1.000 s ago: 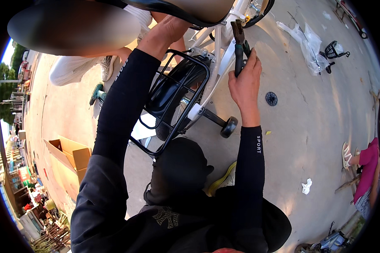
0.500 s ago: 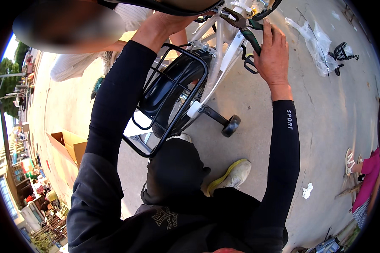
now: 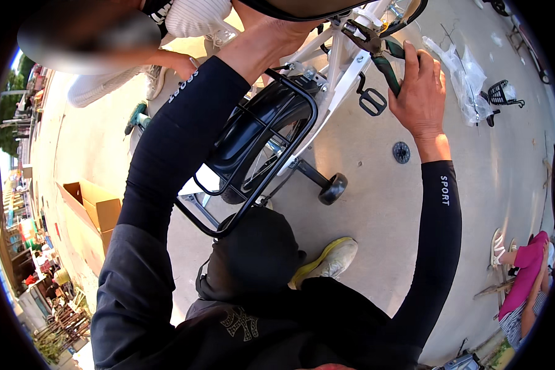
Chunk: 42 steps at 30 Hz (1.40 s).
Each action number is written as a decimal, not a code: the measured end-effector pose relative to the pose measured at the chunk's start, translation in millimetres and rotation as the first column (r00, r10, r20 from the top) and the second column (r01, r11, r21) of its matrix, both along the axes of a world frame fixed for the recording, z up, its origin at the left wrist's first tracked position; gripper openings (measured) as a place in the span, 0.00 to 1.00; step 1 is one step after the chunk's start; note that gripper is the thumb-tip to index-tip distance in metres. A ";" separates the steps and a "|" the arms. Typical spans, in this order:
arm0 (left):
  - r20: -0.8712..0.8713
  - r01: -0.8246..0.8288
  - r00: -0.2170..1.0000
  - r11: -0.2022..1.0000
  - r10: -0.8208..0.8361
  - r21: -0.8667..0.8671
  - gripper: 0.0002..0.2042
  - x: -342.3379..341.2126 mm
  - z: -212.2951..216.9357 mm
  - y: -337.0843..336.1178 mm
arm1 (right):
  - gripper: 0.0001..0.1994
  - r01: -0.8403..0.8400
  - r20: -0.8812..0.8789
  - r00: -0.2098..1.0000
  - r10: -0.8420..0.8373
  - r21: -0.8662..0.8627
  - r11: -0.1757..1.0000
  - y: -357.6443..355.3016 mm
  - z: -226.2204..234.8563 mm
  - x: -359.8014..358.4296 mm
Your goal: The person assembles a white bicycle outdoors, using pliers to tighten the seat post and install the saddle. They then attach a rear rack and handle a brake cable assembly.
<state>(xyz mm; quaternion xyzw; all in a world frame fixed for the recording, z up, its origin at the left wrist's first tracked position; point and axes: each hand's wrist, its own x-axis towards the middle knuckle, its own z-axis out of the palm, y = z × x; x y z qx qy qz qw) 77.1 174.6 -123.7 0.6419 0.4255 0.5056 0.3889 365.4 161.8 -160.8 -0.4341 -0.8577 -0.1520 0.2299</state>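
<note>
Two black-sleeved arms rise from the lower edge toward a small white bicycle frame (image 3: 342, 68), which serves as the landmark. Nearest the camera, below the frame, sits the person's own dark hood, and just right of it a yellow-soled shoe (image 3: 327, 262) rests on the concrete floor (image 3: 376, 209). Above the hood, a black wire rear rack (image 3: 253, 166) wraps around the black rear wheel (image 3: 259, 132), and a small black training wheel (image 3: 333, 188) hangs off the frame's lower right on a short arm. A black pedal (image 3: 372, 102) shows beside the white tubes.

At the frame's right, the right hand (image 3: 420, 92) has its fingers (image 3: 428, 65) wrapped around the green handles of a pair of pliers (image 3: 376, 52), whose dark nose meets the frame near the top. At the frame's upper left, the left hand (image 3: 262, 37) presses against the underside of the tan saddle (image 3: 302, 7); its fingers are hidden, so whether they are curled or spread cannot be told.

Left of the frame, farther off, an open cardboard box (image 3: 95, 206) lies on the floor, and a green power drill (image 3: 135, 117) sits near another person's light-trousered leg (image 3: 95, 89). Right of the frame, a round black disc (image 3: 401, 152) lies on the concrete, with clear plastic wrapping (image 3: 465, 77) and a small black basket (image 3: 504, 94) beyond it. Far right, a person in a pink top (image 3: 527, 271) sits at the edge.
</note>
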 end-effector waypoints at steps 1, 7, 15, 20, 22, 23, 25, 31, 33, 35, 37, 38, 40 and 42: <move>0.025 0.000 1.000 1.000 0.000 -0.006 0.26 -0.5 -0.6 2.3 | 0.46 0.001 0.007 1.000 0.000 -0.015 1.000 -1.0 0.8 -0.7; 0.300 -0.106 0.947 0.994 0.112 -0.036 0.26 2.4 -19.0 13.9 | 0.45 -0.029 -0.117 0.993 0.017 -0.102 0.994 -8.0 -14.4 -10.5; 0.393 -0.206 0.898 0.978 0.198 -0.021 0.26 6.0 -32.7 7.6 | 0.39 -0.080 -0.407 0.899 -0.162 -0.515 0.854 -67.4 -17.3 -58.2; 0.334 -0.147 0.932 0.989 0.144 -0.014 0.26 1.4 -21.5 4.7 | 0.34 -0.254 -0.425 0.779 -0.462 -0.886 0.387 -103.3 46.9 -83.3; 0.298 -0.120 0.947 0.993 0.121 -0.024 0.26 -0.1 -21.7 3.2 | 0.37 -0.438 -0.429 0.715 -0.553 -0.890 0.124 -101.9 62.7 -86.1; 0.283 -0.088 0.955 0.996 0.090 -0.019 0.26 4.8 -19.0 6.2 | 0.38 -0.327 -0.421 0.759 -0.497 -0.906 0.269 -101.7 57.9 -84.2; 0.263 -0.038 0.964 0.999 0.043 -0.023 0.26 9.7 -13.7 8.4 | 0.40 -0.109 -0.363 0.850 -0.382 -0.830 0.547 -102.6 33.4 -80.6; 0.324 -0.088 0.942 0.996 0.091 -0.025 0.26 10.6 -21.5 17.0 | 0.46 -0.041 -0.395 0.916 -0.062 -0.249 0.968 -28.6 -49.1 -60.1; 0.395 -0.169 0.904 0.985 0.166 -0.027 0.26 3.5 -28.6 13.1 | 0.46 -0.090 -0.401 0.915 0.049 -0.083 0.992 -4.9 -53.6 -61.0; 0.432 -0.216 0.878 0.976 0.206 -0.027 0.26 0.0 -33.7 8.6 | 0.45 -0.142 -0.372 0.918 0.136 0.011 0.990 11.0 -55.7 -60.9; 0.449 -0.224 0.868 0.974 0.211 -0.025 0.26 1.1 -35.6 8.9 | 0.43 -0.160 -0.386 0.912 0.137 -0.026 0.987 12.7 -57.5 -60.2; 0.454 -0.216 0.868 0.976 0.203 -0.023 0.26 3.5 -35.5 10.0 | 0.42 -0.166 -0.391 0.910 0.135 -0.048 0.985 10.8 -57.1 -59.9; 0.455 -0.187 0.873 0.982 0.178 -0.027 0.26 6.0 -35.4 8.6 | 0.41 -0.142 -0.472 0.882 0.012 -0.240 0.960 -17.0 -56.5 -68.4; 0.463 -0.158 0.874 0.987 0.148 -0.017 0.26 8.5 -31.7 11.4 | 0.40 -0.088 -0.456 0.880 -0.133 -0.431 0.898 -48.6 -43.4 -77.6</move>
